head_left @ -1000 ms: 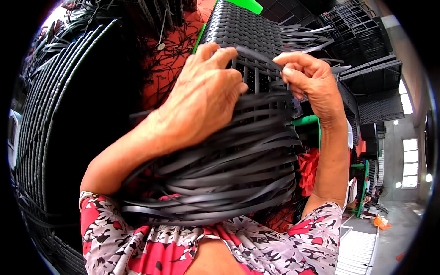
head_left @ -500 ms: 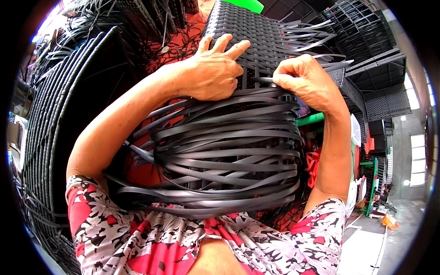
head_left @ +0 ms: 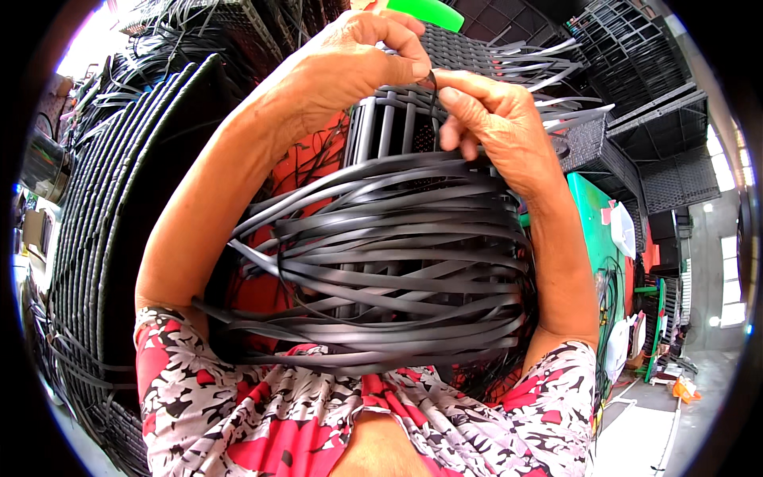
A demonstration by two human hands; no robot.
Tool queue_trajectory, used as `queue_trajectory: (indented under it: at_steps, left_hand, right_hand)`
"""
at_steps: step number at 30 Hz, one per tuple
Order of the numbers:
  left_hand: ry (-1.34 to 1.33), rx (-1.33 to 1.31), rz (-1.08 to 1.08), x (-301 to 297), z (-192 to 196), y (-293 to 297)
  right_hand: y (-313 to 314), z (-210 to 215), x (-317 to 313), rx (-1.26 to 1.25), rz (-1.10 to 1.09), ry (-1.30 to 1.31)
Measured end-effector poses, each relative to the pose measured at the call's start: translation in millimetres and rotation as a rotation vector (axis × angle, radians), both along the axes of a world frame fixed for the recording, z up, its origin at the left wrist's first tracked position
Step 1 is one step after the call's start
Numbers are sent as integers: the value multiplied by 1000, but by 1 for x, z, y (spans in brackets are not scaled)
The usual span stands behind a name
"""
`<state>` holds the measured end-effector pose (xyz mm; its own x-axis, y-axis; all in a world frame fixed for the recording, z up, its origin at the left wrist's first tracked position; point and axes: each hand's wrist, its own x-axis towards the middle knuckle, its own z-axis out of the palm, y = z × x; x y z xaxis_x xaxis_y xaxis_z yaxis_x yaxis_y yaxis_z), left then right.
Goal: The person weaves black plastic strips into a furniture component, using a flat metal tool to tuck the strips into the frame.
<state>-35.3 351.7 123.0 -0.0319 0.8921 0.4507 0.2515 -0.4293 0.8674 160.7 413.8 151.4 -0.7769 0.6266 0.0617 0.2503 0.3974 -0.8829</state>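
Between my two hands, in front of the dark woven panel, runs a thin dark strip. My left hand pinches it between thumb and forefinger from the left. Close by on the right, my right hand is closed with thumb and forefinger together at the same strip; its lower fingers are curled. Below my hands stand bare vertical slats that the weave does not cover. Nearer to me, a thick bundle of flat dark strips bows across, between my forearms. My hands hide part of the woven edge.
Loose strip ends stick out right of the panel. A bright green object lies at its far end. Tall woven furniture stands close on my left. A green surface is right of my forearm. Strip scraps litter the red floor.
My left hand has risen off the panel, where it lay spread, and now pinches the strip. My right hand has moved up and left to meet it. The bare slats show more.
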Motion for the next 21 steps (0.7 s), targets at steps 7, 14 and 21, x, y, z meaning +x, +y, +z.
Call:
queue_trajectory:
  at_steps: [7, 14, 21]
  left_hand:
    - [391, 176, 287, 2, -39, -21]
    - [734, -1, 290, 11, -45, -41]
    - [515, -86, 187, 10, -53, -33]
  right_hand:
    - [-3, -1, 0, -31, -64, -18]
    - [4, -2, -7, 169, 44, -339]
    - [20, -26, -18, 58, 129, -218]
